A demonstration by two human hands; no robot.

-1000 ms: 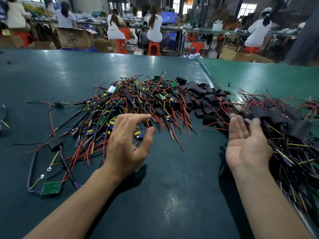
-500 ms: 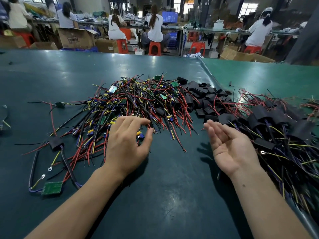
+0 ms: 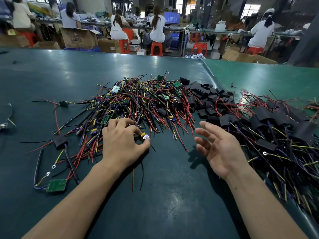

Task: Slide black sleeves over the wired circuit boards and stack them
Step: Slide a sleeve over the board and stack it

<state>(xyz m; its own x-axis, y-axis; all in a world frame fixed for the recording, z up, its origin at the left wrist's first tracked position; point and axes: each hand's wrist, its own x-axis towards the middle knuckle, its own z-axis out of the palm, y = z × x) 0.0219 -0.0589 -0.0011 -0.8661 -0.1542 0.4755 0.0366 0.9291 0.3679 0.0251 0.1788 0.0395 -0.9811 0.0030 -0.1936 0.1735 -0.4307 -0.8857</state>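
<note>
A big tangle of wired circuit boards with red, black, yellow and purple leads lies mid-table. At its near edge my left hand pinches one wired board with a yellow part between thumb and fingers. Loose black sleeves are heaped right of the tangle. Further right lies the pile of sleeved boards. My right hand hovers palm-up between the tangle and that pile, fingers spread and holding nothing.
A single green board with ring-terminal wires and one sleeved board lie at the near left. The dark green table mat meets a lighter green table at the right. Seated workers, red stools and cardboard boxes fill the background.
My left hand dropped onto the tangle's near edge and closed its fingers on a board. My right hand left the sleeved pile and swung left toward the middle, staying open.
</note>
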